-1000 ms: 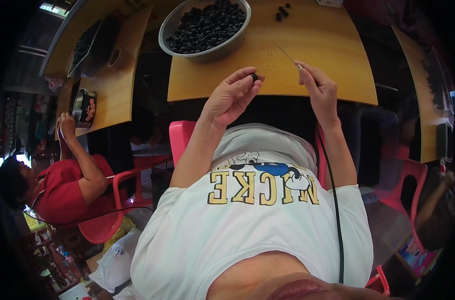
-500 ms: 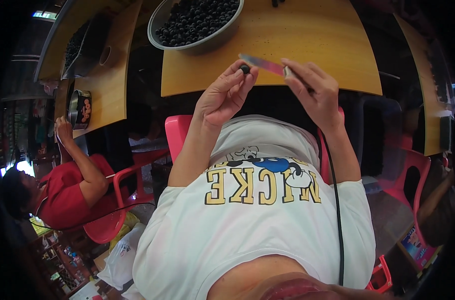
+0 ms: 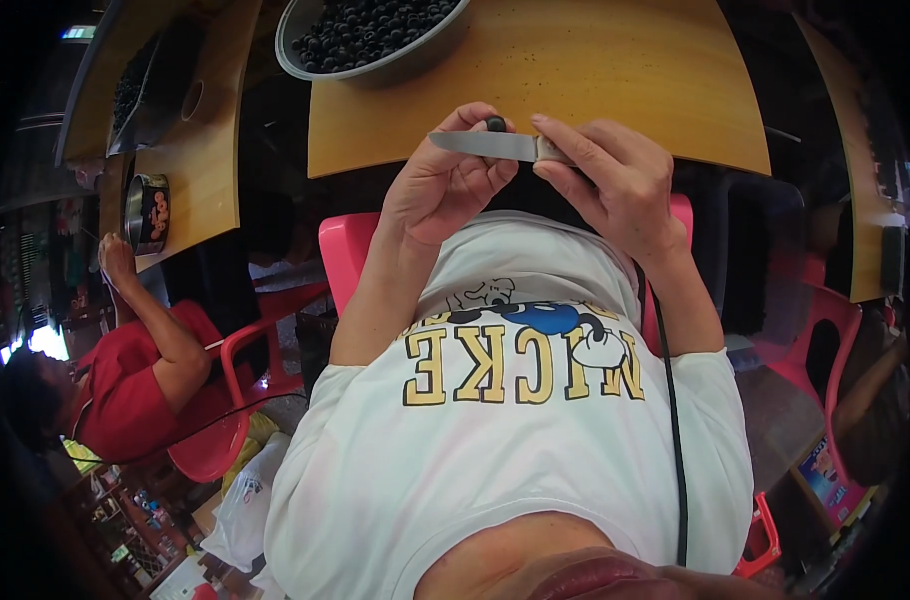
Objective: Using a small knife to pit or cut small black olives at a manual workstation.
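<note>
Between the fingertips of my left hand point(image 3: 440, 190) is a small, round black piece point(image 3: 495, 124), whose exact kind I cannot make out. My right hand point(image 3: 615, 180) grips the handle of a knife point(image 3: 487, 145). Its flat, silvery blade points left and crosses in front of my left fingers, just below the black piece; whether it touches the piece I cannot tell. Both hands are raised by the near edge of the wooden table point(image 3: 575, 70). Beyond my left hand stands a pale bowl point(image 3: 375, 74) heaped with many similar black pieces point(image 3: 370, 30).
Dark crumbs dot the tabletop. On the left, a person in red point(image 3: 135, 400) sits at another table point(image 3: 210, 170) with a round black tin point(image 3: 148, 215) and a dark container point(image 3: 155, 90). A black cable point(image 3: 675, 450) hangs down my right side. Red chairs point(image 3: 345, 255) stand around.
The knife has come left and down, so its blade now lies across the front of my left fingers. My left hand still pinches a black piece. The view has shifted slightly.
</note>
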Motion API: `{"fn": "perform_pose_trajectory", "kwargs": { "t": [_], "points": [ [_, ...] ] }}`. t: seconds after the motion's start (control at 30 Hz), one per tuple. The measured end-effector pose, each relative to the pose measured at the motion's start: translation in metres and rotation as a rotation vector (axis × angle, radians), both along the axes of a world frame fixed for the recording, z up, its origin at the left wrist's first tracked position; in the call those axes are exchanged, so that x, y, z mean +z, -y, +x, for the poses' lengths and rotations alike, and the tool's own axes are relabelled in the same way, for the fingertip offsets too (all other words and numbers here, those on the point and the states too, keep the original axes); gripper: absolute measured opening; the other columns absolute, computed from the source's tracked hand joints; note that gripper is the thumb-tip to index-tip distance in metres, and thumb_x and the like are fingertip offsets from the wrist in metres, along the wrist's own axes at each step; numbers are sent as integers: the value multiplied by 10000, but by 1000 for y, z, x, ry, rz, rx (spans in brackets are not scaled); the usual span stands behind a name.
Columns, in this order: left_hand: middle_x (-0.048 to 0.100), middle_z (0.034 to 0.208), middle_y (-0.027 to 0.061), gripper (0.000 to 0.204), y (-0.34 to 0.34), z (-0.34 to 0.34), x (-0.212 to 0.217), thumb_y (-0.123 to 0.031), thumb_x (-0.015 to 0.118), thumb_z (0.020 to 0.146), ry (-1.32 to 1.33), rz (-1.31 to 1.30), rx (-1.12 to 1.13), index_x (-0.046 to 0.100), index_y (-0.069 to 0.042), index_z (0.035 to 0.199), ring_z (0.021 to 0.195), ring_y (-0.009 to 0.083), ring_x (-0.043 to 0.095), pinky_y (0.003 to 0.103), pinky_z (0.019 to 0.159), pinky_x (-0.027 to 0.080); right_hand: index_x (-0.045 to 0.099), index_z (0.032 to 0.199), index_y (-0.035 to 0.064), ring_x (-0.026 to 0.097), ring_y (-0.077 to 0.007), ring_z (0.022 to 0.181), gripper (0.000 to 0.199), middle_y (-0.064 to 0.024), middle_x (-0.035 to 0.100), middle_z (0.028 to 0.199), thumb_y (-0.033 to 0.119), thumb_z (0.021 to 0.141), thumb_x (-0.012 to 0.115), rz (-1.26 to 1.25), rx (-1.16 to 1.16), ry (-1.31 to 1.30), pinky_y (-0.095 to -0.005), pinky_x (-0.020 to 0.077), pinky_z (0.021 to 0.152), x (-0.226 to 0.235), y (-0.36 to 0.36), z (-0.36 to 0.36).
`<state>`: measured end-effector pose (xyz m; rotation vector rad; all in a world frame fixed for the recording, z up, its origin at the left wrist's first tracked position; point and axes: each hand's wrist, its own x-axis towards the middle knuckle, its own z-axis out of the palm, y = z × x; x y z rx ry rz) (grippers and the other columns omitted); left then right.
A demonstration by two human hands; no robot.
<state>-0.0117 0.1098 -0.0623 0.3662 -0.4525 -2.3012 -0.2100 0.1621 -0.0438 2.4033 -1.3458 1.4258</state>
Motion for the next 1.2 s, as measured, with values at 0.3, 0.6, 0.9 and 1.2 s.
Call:
{"fn": "perform_pose_trajectory", "kwargs": {
  "t": [0.3,0.6,0.9,1.2],
  "points": [
    [608,1025,89,282,0,0,-1,-89,633,855,5,27,13,507,-39,1103,973,182,607,321,881,507,681,1071,75,573,-202,572,340,-74,600,700,182,753,738,33,-17,-5,-294,450,509,1,-2,1],
    [620,1016,90,250,3,3,-6,-96,637,857,6,-13,16,520,-45,1072,966,189,616,325,875,515,678,1074,75,571,-205,568,337,-74,600,696,194,763,729,35,-13,-12,-295,450,508,0,0,2],
    [611,1022,122,179,8,5,-11,-86,623,871,-60,20,-59,550,-27,1023,926,209,623,327,840,527,681,1066,75,571,-208,573,293,-82,605,705,189,796,704,15,1,-10,-302,451,512,-7,7,-8],
    [564,943,111,203,8,-2,1,-51,546,914,17,-1,-33,544,18,1105,833,167,561,296,766,531,665,1115,18,441,-49,639,268,17,504,699,199,937,581,257,-219,520,-179,343,564,-15,16,-36]
  ]
}}
